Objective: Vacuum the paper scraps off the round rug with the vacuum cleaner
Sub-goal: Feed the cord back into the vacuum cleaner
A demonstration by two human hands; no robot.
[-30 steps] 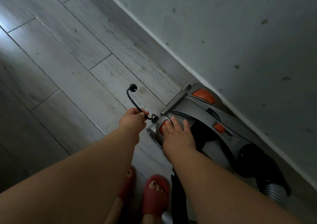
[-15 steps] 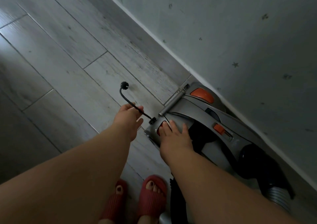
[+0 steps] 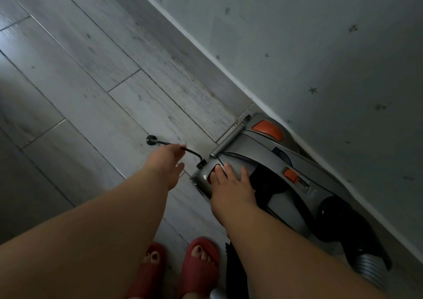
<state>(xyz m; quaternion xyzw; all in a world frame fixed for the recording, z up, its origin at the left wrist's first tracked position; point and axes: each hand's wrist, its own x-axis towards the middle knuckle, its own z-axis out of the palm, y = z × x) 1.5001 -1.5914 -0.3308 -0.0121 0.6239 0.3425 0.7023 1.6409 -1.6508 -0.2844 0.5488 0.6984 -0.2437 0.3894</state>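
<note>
The grey vacuum cleaner (image 3: pixel 258 159) with orange buttons lies on the floor against the wall. My right hand (image 3: pixel 231 184) rests flat on its near end, with the fingertips on an orange button (image 3: pixel 211 173). A short black power cord (image 3: pixel 193 153) comes out of that end and finishes in a plug (image 3: pixel 151 139) on the floor. My left hand (image 3: pixel 166 161) holds the cord loosely between its fingers, partway along. The ribbed hose (image 3: pixel 370 269) leaves the vacuum at the lower right. Neither the round rug nor the paper scraps are in view.
Grey wood-look floor planks (image 3: pixel 80 74) stretch to the left and far side. A pale wall with small star marks (image 3: pixel 320 47) and its white skirting run diagonally on the right. My feet in red slippers (image 3: pixel 201 262) stand just below the hands.
The cord has dropped from a raised loop to lie lower and straighter. My left hand's grip on it has loosened. My right hand stays on the orange button.
</note>
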